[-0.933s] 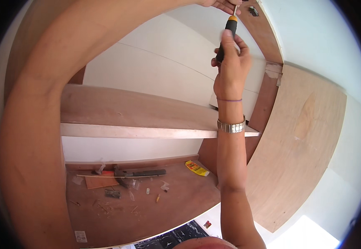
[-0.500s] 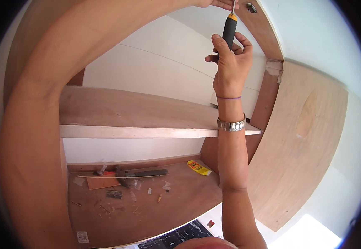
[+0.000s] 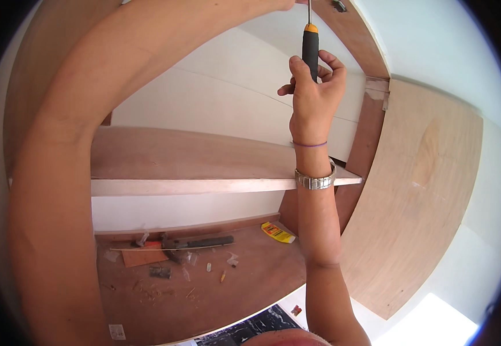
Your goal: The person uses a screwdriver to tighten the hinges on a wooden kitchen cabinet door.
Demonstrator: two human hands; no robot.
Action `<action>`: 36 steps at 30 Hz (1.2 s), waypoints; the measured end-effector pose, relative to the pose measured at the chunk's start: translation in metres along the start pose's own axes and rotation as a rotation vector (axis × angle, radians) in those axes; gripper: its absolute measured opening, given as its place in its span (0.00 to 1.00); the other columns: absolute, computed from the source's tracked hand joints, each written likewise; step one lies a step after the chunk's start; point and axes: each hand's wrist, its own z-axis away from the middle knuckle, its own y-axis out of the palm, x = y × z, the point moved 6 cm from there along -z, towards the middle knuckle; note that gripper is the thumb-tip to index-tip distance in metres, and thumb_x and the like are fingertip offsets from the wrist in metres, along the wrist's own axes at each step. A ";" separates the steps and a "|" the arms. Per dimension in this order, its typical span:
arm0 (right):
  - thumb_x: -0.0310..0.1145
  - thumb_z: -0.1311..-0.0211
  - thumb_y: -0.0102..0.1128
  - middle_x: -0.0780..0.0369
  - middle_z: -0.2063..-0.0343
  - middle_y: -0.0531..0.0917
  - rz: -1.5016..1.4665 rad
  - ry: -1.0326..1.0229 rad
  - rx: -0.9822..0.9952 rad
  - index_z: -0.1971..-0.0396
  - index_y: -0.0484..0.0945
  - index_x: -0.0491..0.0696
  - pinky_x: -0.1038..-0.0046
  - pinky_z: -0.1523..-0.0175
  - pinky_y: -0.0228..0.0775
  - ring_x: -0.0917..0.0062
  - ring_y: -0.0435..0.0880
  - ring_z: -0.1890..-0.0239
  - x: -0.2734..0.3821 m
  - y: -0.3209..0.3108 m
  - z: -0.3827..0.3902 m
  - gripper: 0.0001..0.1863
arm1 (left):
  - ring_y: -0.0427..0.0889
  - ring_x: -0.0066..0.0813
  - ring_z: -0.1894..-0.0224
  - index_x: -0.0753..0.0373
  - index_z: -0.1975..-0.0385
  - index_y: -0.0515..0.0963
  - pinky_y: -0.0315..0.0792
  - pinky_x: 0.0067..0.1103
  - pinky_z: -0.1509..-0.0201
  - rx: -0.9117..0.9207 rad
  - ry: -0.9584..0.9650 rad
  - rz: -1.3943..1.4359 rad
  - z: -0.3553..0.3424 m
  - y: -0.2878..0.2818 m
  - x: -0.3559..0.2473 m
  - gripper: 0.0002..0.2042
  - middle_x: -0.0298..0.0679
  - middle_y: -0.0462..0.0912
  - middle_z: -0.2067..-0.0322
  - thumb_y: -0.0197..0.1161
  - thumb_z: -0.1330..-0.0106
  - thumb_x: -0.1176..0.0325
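Observation:
My right hand [image 3: 318, 95] is raised and closed round the lower end of a screwdriver [image 3: 310, 49] with a black handle and a yellow collar. The handle stands nearly upright, and its metal shaft runs up past the top edge, so the tip is out of sight. From the left my other arm arches over to the top; only a sliver of my left hand [image 3: 286, 4] shows near the shaft, its fingers cut off. Behind my right wrist is the front edge of a wooden shelf [image 3: 204, 184]. Close above the screwdriver runs the cabinet's wooden frame [image 3: 358, 43].
On the lower cabinet board lie a hammer [image 3: 204, 241], an orange-red piece [image 3: 142, 255], a yellow packet [image 3: 278, 232], a dark small block [image 3: 160, 272], plastic scraps and shavings. A wooden door panel [image 3: 417, 196] hangs open at the right.
My right hand and the screwdriver have shifted a little left and down, and the handle is more upright. My left hand has slipped further out past the top edge.

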 end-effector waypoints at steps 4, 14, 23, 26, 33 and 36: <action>0.27 0.39 0.67 0.54 0.60 0.73 -0.007 -0.008 -0.020 0.44 0.62 0.35 0.75 0.79 0.79 0.76 0.81 0.74 0.004 -0.007 0.003 0.29 | 0.87 0.31 0.67 0.70 0.57 0.82 0.84 0.22 0.62 -0.097 0.021 -0.029 -0.001 -0.003 -0.001 0.10 0.42 0.87 0.66 0.62 0.26 0.68; 0.33 0.34 0.64 0.59 0.74 0.78 -0.030 -0.217 -0.080 0.53 0.71 0.36 0.73 0.74 0.75 0.76 0.79 0.80 0.017 -0.018 -0.052 0.18 | 0.84 0.29 0.65 0.69 0.66 0.82 0.79 0.26 0.59 -0.083 0.446 -0.386 -0.010 -0.020 -0.005 0.10 0.43 0.87 0.69 0.65 0.31 0.65; 0.32 0.35 0.67 0.58 0.76 0.87 0.284 -0.671 -0.146 0.66 0.87 0.36 0.72 0.65 0.75 0.77 0.84 0.73 0.046 0.018 -0.164 0.12 | 0.81 0.27 0.69 0.67 0.71 0.79 0.76 0.27 0.63 -0.063 0.965 -0.571 -0.013 -0.028 -0.022 0.10 0.42 0.85 0.72 0.69 0.34 0.67; 0.30 0.40 0.69 0.52 0.73 0.88 0.431 -0.593 -0.169 0.65 0.87 0.36 0.66 0.61 0.78 0.69 0.87 0.70 0.044 0.024 -0.168 0.11 | 0.80 0.24 0.71 0.67 0.70 0.79 0.75 0.25 0.64 0.044 0.981 -0.574 -0.019 -0.031 -0.021 0.09 0.40 0.85 0.72 0.69 0.34 0.69; 0.28 0.40 0.69 0.50 0.68 0.87 0.584 -0.875 -0.148 0.66 0.88 0.39 0.64 0.59 0.77 0.61 0.88 0.68 0.047 0.030 -0.165 0.08 | 0.78 0.20 0.69 0.65 0.69 0.79 0.74 0.23 0.65 0.185 0.812 -0.554 -0.025 -0.029 -0.022 0.07 0.35 0.83 0.72 0.69 0.32 0.69; 0.26 0.38 0.67 0.51 0.67 0.86 0.606 -0.782 -0.124 0.65 0.87 0.39 0.63 0.58 0.76 0.62 0.86 0.67 0.045 0.030 -0.166 0.06 | 0.76 0.19 0.70 0.64 0.69 0.80 0.72 0.22 0.66 0.162 0.777 -0.658 -0.024 -0.030 -0.023 0.07 0.34 0.82 0.72 0.68 0.32 0.69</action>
